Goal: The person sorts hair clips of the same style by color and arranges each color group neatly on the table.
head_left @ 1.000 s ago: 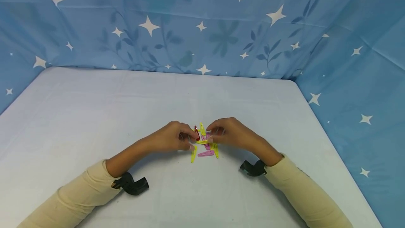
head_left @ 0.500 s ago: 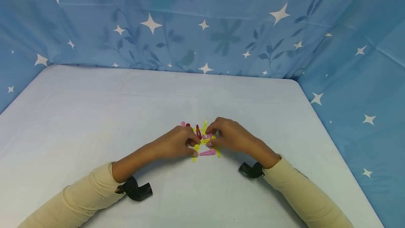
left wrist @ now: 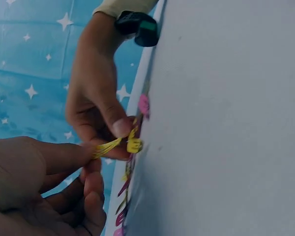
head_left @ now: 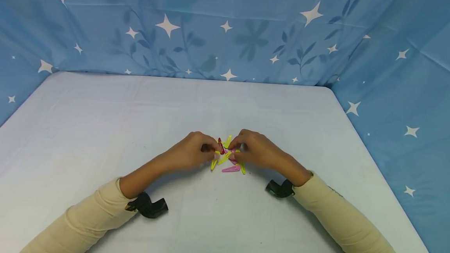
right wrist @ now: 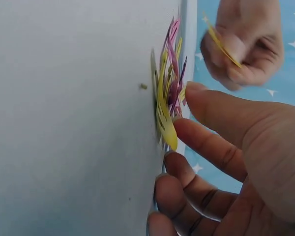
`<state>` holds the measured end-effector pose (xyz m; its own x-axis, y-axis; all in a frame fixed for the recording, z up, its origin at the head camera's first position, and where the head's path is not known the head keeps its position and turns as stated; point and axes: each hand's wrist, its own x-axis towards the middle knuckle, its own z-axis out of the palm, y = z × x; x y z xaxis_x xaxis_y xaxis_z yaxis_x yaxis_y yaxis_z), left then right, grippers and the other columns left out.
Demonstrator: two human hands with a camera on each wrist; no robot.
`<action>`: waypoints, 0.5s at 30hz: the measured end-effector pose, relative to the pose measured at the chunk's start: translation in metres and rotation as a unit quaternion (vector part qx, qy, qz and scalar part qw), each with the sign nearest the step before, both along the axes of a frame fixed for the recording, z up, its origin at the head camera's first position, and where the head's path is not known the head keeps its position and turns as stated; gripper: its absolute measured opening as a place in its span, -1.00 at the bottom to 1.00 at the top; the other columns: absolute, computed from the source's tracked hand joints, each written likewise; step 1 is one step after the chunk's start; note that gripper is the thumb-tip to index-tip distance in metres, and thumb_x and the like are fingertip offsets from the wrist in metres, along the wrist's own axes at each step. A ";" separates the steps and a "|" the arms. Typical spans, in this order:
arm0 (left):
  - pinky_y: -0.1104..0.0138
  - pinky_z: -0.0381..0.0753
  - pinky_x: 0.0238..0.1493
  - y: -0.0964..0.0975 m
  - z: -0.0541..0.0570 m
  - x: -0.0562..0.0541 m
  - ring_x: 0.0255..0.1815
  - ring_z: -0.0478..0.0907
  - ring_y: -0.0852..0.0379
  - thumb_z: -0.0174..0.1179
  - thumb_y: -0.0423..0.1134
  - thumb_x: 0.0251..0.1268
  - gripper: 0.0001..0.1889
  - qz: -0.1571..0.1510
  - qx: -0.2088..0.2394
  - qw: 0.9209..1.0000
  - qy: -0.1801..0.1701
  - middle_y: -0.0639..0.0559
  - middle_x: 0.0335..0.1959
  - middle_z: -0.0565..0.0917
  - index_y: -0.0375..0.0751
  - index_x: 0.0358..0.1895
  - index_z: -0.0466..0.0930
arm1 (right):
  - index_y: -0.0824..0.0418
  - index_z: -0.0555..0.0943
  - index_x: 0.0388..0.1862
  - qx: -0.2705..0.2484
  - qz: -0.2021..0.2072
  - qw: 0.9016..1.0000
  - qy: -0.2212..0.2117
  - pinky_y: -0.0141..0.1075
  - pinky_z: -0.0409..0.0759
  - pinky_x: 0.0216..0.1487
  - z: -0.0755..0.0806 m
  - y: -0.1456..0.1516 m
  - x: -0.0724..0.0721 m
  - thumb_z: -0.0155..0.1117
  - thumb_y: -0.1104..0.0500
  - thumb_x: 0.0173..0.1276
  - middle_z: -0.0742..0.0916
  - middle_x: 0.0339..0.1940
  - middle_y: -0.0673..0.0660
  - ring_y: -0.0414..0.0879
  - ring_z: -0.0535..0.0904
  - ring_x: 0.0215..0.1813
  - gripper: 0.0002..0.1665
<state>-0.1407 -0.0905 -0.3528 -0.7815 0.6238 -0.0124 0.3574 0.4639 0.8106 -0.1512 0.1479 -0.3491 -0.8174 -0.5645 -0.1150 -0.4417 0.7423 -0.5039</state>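
Observation:
Yellow, pink and red snap hair clips lie in a small group on the white table. My left hand [head_left: 191, 151] pinches a yellow hair clip [left wrist: 106, 148] between thumb and index finger, and its free end points toward the right hand. My right hand [head_left: 254, 147] is bent over the right side of the group, thumb and index finger apart. In the right wrist view its fingertips are right at another yellow hair clip [right wrist: 165, 113]. Between the hands lie a red hair clip [head_left: 220, 146] and one more yellow clip [head_left: 224, 158]. A pink hair clip [head_left: 231, 169] lies nearest the front.
The white table [head_left: 218, 221] reaches back to a blue curtain [head_left: 211, 22] with stars and leaves. Black wrist cameras [head_left: 149, 206] hang below the beige sleeves [head_left: 84, 214], close over the table. A few clips are hidden behind the fingers.
My left hand has moved forward onto the clips and back a little left, and now lifts a yellow clip. The middle yellow clip has turned to a slant. The right hand has shifted slightly left.

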 end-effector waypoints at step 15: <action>0.23 0.70 -0.19 -0.017 0.012 -0.016 -0.36 0.70 0.07 0.22 -0.33 0.35 -0.73 0.117 0.127 0.982 -0.081 -0.18 -0.16 0.67 -0.37 0.05 0.66 | -0.01 0.70 -0.32 0.004 -0.055 0.998 -0.032 -0.29 0.47 -0.26 -0.001 -0.014 0.003 0.55 0.06 0.13 0.62 -0.28 -0.04 -0.15 0.49 -0.26 -0.82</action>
<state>-0.1571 -0.1075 -0.3410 -0.9047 0.4257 -0.0158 0.1212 0.2928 0.9485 -0.1487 0.1336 -0.3501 -0.8655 -0.4697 -0.1740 -0.3235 0.7894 -0.5217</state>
